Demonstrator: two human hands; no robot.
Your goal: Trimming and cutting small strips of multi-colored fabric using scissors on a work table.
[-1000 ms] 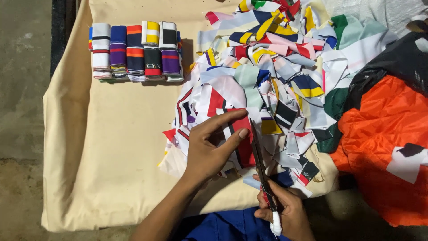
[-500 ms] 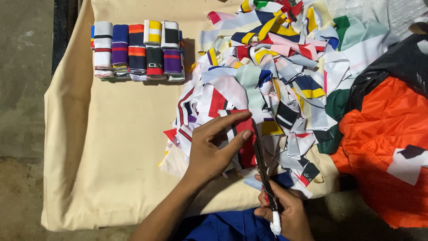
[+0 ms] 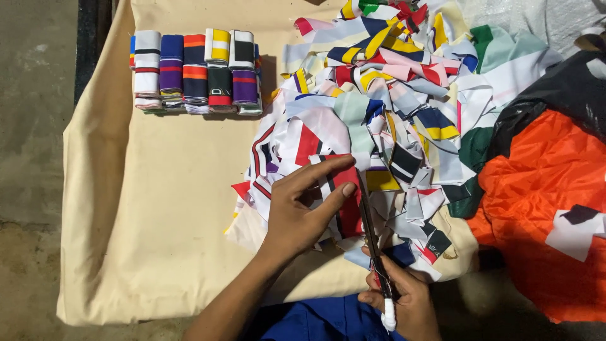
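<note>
On the far left of the tabletop (image 3: pixel 158 221), which has a tan cloth over it, sits a neat row of folded striped cloth pieces (image 3: pixel 196 72). They are stacked side by side near the top edge. These look done and put away.

Next comes a bare patch of the tan cloth, and then the left hand (image 3: pixel 303 211). Its fingers (image 3: pixel 328 169) are spread flat and press down on a red, white and black cloth strip (image 3: pixel 347 189). This strip lies at the near edge of the big pile, just beside the hand.

Right next to it, the right hand (image 3: pixel 404 300) is closed around the handles of long dark scissors (image 3: pixel 372 233). The blades point away from the person and lie along the right side of the strip. It looks like this piece is being cut right now.

Farther right is a big messy pile of cloth scraps (image 3: pixel 391 95) in many colours. It is much bigger than the neat row, so most of the work seems left to do.

At the far right lies orange cloth (image 3: pixel 543 189) with a black bag (image 3: pixel 568 88) above it.
</note>
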